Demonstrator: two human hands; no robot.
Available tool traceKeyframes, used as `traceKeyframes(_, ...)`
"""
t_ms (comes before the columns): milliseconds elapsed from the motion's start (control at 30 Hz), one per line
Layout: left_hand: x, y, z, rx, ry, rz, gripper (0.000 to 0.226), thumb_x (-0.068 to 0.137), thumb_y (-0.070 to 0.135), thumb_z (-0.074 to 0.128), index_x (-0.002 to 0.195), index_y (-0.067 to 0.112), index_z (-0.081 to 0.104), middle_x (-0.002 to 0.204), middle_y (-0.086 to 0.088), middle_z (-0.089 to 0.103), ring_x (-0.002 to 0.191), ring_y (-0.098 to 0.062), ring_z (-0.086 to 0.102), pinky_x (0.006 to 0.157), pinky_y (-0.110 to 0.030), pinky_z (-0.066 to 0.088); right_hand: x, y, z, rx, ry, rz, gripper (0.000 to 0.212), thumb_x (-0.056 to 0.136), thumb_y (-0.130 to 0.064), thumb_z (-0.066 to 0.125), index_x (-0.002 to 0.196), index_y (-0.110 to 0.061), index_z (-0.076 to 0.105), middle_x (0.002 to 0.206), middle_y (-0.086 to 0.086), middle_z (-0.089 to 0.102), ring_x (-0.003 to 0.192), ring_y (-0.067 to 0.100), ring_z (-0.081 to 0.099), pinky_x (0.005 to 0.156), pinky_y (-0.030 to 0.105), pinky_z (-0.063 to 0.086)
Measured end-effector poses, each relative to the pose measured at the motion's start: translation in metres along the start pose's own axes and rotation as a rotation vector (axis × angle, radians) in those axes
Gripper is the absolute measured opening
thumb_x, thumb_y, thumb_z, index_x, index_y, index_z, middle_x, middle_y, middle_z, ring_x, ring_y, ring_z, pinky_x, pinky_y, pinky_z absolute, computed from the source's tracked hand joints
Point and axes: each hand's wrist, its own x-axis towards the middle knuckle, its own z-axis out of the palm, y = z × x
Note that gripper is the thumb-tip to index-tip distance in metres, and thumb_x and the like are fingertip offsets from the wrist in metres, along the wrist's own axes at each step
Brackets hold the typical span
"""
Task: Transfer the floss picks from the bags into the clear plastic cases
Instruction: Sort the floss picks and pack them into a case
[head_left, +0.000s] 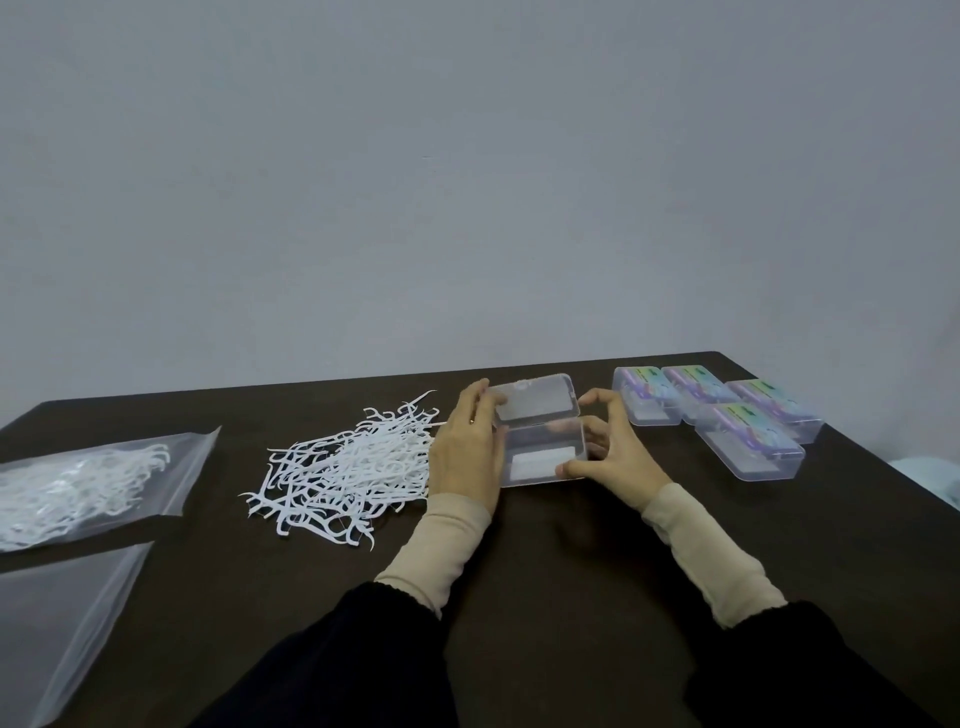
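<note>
Right now you have the open clear plastic case (543, 441) between both hands, centre of the dark brown table (571, 571). Its hinged clear lid (535, 396) stands tilted back on the far side; the tray looks empty apart from a pale patch at the bottom, maybe a label.

Your left hand (465, 447) grips the left end of the case, fingers curled up to the lid corner. Your right hand (608, 447) holds the right end, thumb at the near corner and fingers curled round the far side. Neither hand holds a pick.

Key relation: the loose pile of white plastic floss picks (343, 470) lies just left of your left hand, its right edge about touching that hand. Picks are tangled, no single axis, though many run left-near to right-far. The case's long axis runs left to right. Left hand is clearly nearer, so I'd grab with left and steady the case with right.

Further left sit a clear zip bag with picks inside (88, 486) and a flat clear bag (62, 623) at the near-left edge, seemingly empty. Four closed clear cases with colourful inserts (717, 410) sit far right, probably done already.
</note>
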Motion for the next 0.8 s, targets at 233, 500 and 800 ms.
traceKeyframes(233,0.000,0.001,0.008,-0.005,-0.357,-0.048,0.038,0.099,0.014,0.037,0.136,0.006,0.041,0.157,-0.002,-0.004,0.143,-0.015,0.015,0.112,-0.020,0.019,0.001,0.004,0.006,-0.178,0.092,0.137,0.023,0.097,-0.019,0.044,0.120,-0.020,0.043,0.134,0.005,0.048,0.121,0.017,0.046,0.096,0.024,0.034)
traceKeyframes(500,0.000,0.007,0.004,0.047,-0.435,-0.103,0.039,0.099,0.012,0.029,0.137,0.007,0.039,0.143,-0.005,0.040,0.133,-0.017,0.033,0.116,-0.030,0.013,0.002,0.003,0.009,-0.811,0.326,-0.104,0.019,0.089,-0.021,0.058,0.109,-0.020,0.061,0.120,0.002,0.047,0.113,0.014,0.043,0.098,0.023,0.038)
traceKeyframes(800,-0.004,0.009,-0.022,0.121,-0.319,-0.028,0.039,0.093,0.015,0.028,0.125,0.014,0.051,0.130,0.000,0.052,0.126,-0.016,0.041,0.114,-0.036,0.011,-0.008,-0.016,0.044,-0.769,0.157,-0.311,0.016,0.090,-0.015,0.055,0.105,-0.014,0.063,0.112,0.002,0.055,0.105,0.013,0.051,0.091,0.016,0.037)
